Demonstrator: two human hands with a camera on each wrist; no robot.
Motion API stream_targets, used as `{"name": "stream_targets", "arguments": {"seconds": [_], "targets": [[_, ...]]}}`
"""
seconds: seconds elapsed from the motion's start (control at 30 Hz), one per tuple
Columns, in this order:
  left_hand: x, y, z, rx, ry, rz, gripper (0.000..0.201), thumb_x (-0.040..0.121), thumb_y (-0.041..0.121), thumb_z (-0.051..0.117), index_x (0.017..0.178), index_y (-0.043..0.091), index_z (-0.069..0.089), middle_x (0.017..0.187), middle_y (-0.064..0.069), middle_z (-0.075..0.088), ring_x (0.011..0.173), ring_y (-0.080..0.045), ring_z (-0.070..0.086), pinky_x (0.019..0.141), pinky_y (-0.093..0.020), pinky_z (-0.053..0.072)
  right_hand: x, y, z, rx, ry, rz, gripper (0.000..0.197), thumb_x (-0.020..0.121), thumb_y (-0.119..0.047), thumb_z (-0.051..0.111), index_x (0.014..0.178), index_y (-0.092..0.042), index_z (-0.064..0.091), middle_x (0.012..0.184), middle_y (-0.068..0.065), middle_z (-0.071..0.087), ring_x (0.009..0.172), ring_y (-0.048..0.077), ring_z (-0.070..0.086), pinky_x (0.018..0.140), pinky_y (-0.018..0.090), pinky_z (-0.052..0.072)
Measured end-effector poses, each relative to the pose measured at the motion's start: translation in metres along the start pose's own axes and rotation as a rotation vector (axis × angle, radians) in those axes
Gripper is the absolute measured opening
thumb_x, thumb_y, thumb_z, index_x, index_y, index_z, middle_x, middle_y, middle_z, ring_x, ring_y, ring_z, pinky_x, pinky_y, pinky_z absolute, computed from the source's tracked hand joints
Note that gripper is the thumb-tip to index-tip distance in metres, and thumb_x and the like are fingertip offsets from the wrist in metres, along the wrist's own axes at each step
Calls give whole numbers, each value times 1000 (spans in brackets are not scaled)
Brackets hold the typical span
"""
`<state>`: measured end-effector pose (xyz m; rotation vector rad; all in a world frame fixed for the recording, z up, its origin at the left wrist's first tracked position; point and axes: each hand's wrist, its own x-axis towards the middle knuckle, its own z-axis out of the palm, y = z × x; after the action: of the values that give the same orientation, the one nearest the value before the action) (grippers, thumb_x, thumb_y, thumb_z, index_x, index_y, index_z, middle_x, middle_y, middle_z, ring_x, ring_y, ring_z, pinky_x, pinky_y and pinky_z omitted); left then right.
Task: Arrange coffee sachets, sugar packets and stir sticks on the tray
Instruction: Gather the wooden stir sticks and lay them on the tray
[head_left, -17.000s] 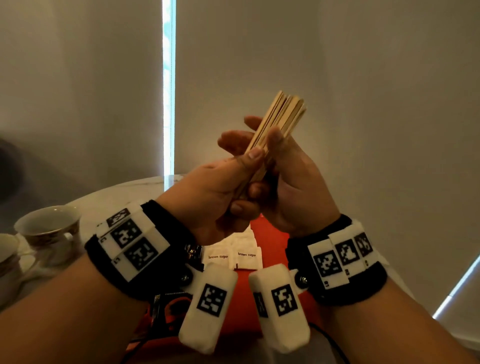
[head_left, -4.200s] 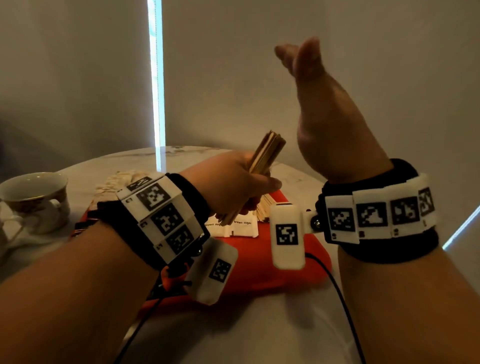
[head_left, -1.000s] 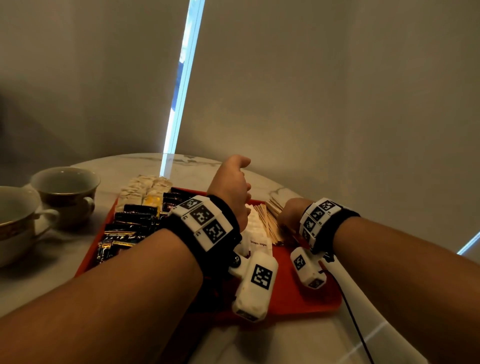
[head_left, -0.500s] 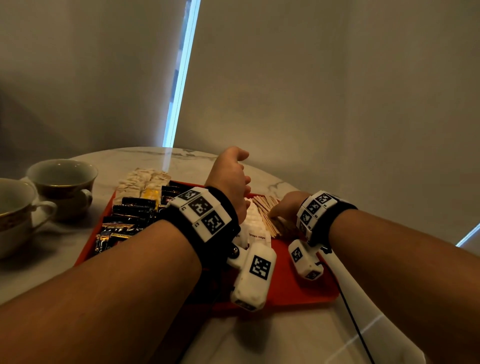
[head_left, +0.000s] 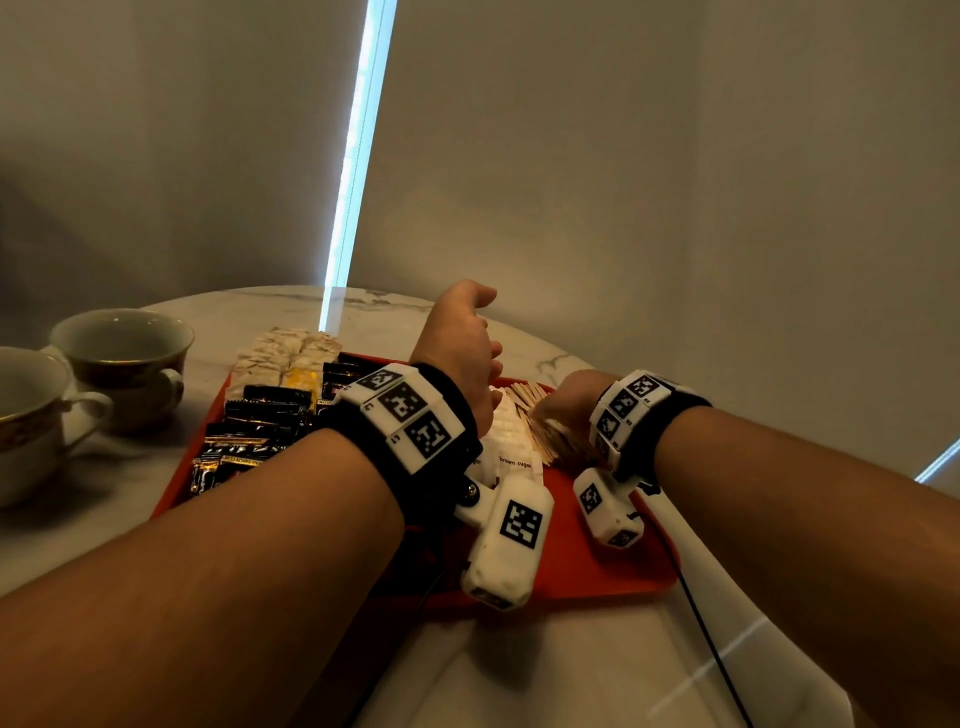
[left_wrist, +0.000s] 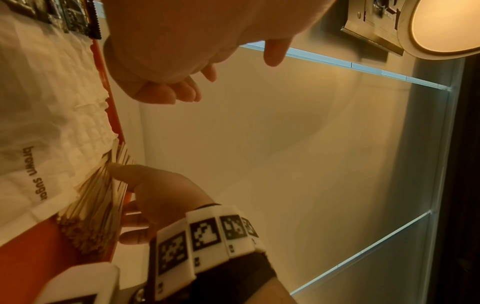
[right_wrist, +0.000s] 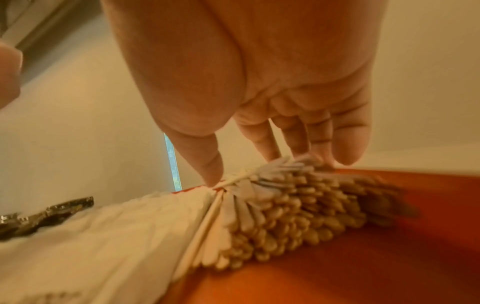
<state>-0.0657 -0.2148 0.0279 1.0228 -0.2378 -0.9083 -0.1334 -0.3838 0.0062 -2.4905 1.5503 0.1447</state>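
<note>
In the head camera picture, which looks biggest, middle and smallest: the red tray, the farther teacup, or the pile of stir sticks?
1. Red tray, by far the biggest.
2. Farther teacup.
3. Pile of stir sticks, smallest, though the right hand hides part of it.

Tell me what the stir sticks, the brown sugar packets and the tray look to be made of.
Stir sticks: pale, matte, flat with rounded ends, probably bare wood.
Brown sugar packets: white, crinkled and matte with printed lettering, likely paper.
Tray: uniform red-orange, smooth with a raised rim, probably moulded plastic, though lacquered material cannot be excluded.
</note>
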Motion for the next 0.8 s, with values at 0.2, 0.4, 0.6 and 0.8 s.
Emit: {"name": "stream_targets", "arguments": {"seconds": [0.2,0.4,0.6,0.8], "targets": [[-1,-1,0,14,-9,-7,37,94,45,50,117,19,58,113,-8,60,96,-23,54,77,-41,43,-9,15,-17,-75,82,-54,22,97,-27,59,97,-6,67,108,10,71,94,25,67,84,36,57],[-2,-4,2,13,-25,-16,47,92,47,52,126,15,56,113,-9,60,100,-23,55,80,-42,44,-14,28,-4,-116,22,-106,30,91,-30,71,113,-9,72,106,7,72,99,24,69,93,42,58],[-3,-4,0,24,-21,-8,42,92,47,52,120,16,56,115,-9,61,101,-23,56,77,-40,46,-26,33,-6,-172,55,-236,52,87,-28,76,136,-22,59,134,2,62,116,20,58,94,33,50],[-1,-7,1,30,-21,-13,41,92,47,52,118,16,57,116,-9,61,100,-24,57,75,-40,45,-25,38,6,-385,-99,-367,80,84,-28,79,153,-36,38,153,0,45,134,23,46,104,34,43]]}}
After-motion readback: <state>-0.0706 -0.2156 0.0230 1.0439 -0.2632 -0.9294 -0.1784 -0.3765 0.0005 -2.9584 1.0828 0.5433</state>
